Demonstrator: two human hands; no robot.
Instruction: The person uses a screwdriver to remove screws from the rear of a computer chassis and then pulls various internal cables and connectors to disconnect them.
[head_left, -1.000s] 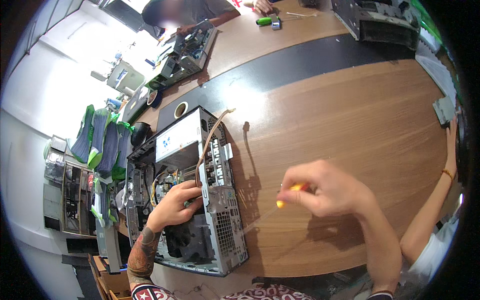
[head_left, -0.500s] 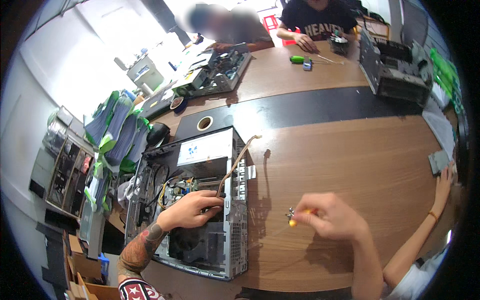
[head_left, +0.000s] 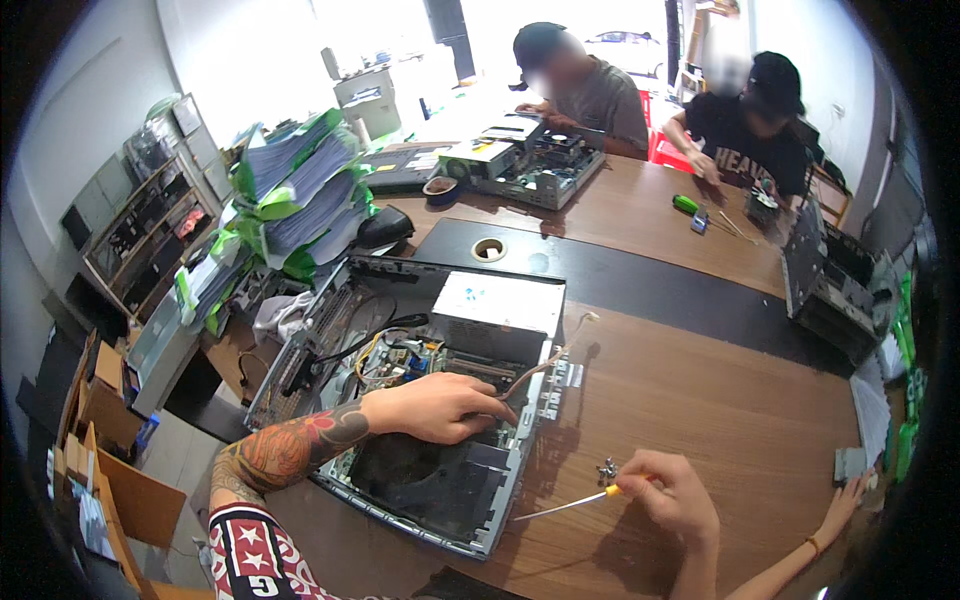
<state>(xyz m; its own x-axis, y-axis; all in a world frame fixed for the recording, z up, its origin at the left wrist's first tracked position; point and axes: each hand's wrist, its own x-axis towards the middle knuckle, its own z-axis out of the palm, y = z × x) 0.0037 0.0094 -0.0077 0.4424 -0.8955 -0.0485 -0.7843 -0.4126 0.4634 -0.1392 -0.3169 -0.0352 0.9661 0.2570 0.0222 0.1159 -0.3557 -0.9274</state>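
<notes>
An open desktop computer case (head_left: 420, 400) lies flat on the wooden table (head_left: 720, 420). My left hand (head_left: 440, 405) reaches into it, fingers resting on the parts near the tan cable (head_left: 545, 362) and the black fan shroud (head_left: 430, 480). To the right of the case, my right hand (head_left: 670, 490) is closed around a thin screwdriver with a yellow handle (head_left: 570, 505), its shaft pointing left toward the case's edge. A small metal piece (head_left: 606, 468) sits at my right fingertips.
Two other people sit at the far side, working on another open computer (head_left: 535, 165) and small tools (head_left: 690, 205). A third case (head_left: 830, 280) stands at the right. Stacked papers with green covers (head_left: 290, 195) pile at the left. Someone's hand (head_left: 835, 510) rests at the lower right.
The view has tilted upward, showing more of the room and the far people. My left hand stays in the case; my right hand with the screwdriver sits a little lower on the table.
</notes>
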